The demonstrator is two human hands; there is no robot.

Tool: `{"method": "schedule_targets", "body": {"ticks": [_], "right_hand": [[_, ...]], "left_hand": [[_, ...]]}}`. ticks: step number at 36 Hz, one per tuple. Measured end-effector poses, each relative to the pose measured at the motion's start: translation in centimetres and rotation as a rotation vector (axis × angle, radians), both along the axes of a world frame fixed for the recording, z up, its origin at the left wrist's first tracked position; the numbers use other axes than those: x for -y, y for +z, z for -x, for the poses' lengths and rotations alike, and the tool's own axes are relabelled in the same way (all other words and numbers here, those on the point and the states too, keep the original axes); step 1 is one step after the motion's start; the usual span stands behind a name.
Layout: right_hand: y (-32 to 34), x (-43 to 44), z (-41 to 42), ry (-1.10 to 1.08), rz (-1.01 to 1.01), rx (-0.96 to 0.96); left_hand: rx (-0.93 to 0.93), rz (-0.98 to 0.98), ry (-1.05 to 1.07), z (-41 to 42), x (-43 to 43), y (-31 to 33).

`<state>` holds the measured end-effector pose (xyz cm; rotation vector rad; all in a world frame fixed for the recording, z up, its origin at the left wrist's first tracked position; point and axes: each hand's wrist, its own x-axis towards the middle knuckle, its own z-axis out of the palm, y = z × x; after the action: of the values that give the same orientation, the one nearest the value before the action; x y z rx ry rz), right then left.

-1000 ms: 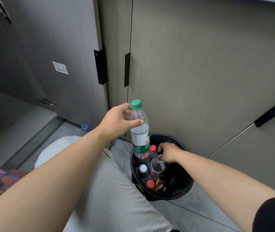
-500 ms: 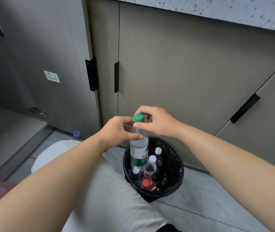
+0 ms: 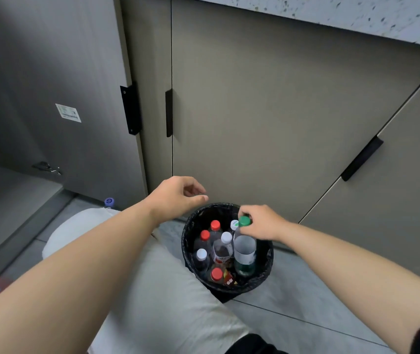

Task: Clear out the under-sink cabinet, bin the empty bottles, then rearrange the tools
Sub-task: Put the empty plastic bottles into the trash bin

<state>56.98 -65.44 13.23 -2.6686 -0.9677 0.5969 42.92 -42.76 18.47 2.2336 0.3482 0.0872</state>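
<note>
**Green-capped bottle upright in the bin, your right hand on its cap**

Your right hand reaches in from the right & pinches the green cap from above w/ curled fingers. The clear bottle stands upright inside the black bin, on its right side, base down among the others. Its label band shows green low on the body.

Your left hand hovers just above the bin's far-left rim, apart from it. It holds nothing; fingers loosely curled, thumb pointing right.

Also in the bin, all w/ caps up:
- 3 red-capped bottles: two near the far-left wall, one at the near edge.
- white-capped bottles: one mid-bin touching the green-capped bottle, one at the left. A further pale cap sits just behind the green cap; can't tell more.

The bin has a black liner & sits on the grey tiled floor, just in front of the closed cabinet door w/ a black handle. To the left, the open cabinet door carries a small white sticker. A blue cap shows at floor level by that door's bottom edge. Your knee in pale trousers is just left of the bin.
</note>
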Motion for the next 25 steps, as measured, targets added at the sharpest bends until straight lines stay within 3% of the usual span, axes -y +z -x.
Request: {"method": "schedule_targets", "body": {"ticks": [7,13,18,25], "right_hand": [[-6.2,2.3,0.8,-0.144,0.140,-0.006],[-8.7,2.3,1.3,-0.126,0.265,0.009],[-9.6,1.8,1.6,-0.080,0.376,-0.007],[-7.3,0.7,0.9,-0.061,0.329,0.037]], "left_hand": [[-0.004,-0.038,-0.007,-0.2,-0.4,-0.6],[-0.009,-0.061,-0.004,-0.3,-0.7,-0.9],[-0.020,-0.090,-0.002,-0.4,-1.0,-1.2],[-0.039,-0.140,0.016,-0.1,-1.4,-1.2]]}}
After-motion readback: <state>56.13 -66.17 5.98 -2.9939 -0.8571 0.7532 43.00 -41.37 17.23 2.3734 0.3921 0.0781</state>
